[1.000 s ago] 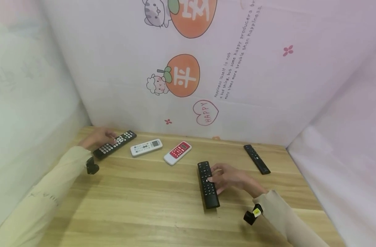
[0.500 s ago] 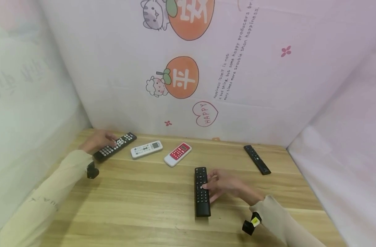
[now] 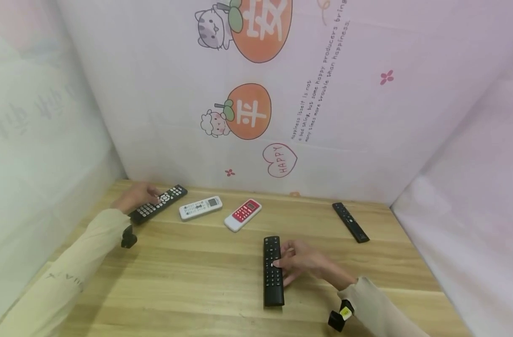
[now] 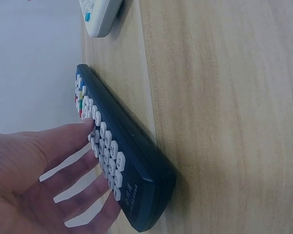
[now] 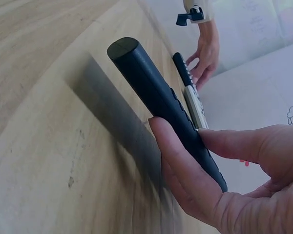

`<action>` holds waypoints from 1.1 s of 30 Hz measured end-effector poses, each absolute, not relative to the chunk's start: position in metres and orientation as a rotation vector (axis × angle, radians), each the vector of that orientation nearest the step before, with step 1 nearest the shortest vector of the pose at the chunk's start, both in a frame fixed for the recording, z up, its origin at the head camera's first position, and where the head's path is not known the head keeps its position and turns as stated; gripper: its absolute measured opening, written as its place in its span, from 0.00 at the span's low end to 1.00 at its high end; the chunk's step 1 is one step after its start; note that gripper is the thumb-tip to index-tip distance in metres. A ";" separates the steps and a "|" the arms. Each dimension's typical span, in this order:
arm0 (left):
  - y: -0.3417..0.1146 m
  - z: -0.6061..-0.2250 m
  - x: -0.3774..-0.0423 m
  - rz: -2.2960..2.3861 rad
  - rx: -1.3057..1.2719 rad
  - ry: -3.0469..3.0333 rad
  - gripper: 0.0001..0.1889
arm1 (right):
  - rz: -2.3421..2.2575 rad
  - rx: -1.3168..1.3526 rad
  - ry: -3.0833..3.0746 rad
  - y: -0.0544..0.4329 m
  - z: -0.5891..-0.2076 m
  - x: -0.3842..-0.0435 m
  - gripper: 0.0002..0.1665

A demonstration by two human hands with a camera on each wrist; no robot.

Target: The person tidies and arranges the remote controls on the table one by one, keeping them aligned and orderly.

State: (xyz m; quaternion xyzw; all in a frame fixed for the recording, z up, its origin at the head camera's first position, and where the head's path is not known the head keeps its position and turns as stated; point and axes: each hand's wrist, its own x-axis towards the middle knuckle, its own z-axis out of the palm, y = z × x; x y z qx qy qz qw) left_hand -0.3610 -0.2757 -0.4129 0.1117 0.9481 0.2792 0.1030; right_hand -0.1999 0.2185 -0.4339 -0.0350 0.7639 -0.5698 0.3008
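My right hand (image 3: 302, 263) holds a black remote control (image 3: 273, 290), thumb on its button face and fingers underneath. In the right wrist view this remote (image 5: 151, 83) is raised off the wood, its shadow falling beside it. At the far left, my left hand (image 3: 137, 196) is on another black remote control (image 3: 168, 196) with white buttons. The left wrist view shows the thumb of that hand (image 4: 34, 165) on the buttons and the fingers along the opposite long edge of the remote (image 4: 136, 165), which lies at the table surface.
Along the back of the wooden table (image 3: 189, 281) lie a white remote (image 3: 200, 208) and a white-and-red remote (image 3: 242, 215). A slimmer black remote (image 3: 350, 223) is at the right. Printed white cloth (image 3: 344, 164) walls the back and both sides.
My right hand has carried its black remote a little to the left and toward me, turning it straighter. The left hand stays on its remote, and the view has tilted slightly up.
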 end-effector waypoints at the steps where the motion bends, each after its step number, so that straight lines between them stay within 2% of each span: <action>1: -0.276 -0.414 -0.361 0.825 0.334 2.801 0.25 | -1.509 -0.095 2.031 0.218 -0.434 -0.199 0.27; 11: -0.270 -0.412 -0.366 0.786 0.317 2.804 0.25 | -1.490 -0.141 2.067 0.206 -0.432 -0.191 0.27; 27: -0.270 -0.414 -0.367 0.749 0.344 2.815 0.25 | -1.328 -0.035 2.215 0.199 -0.438 -0.184 0.18; 33: -0.275 -0.416 -0.366 0.720 0.334 2.828 0.25 | -1.276 -0.072 2.256 0.195 -0.435 -0.185 0.10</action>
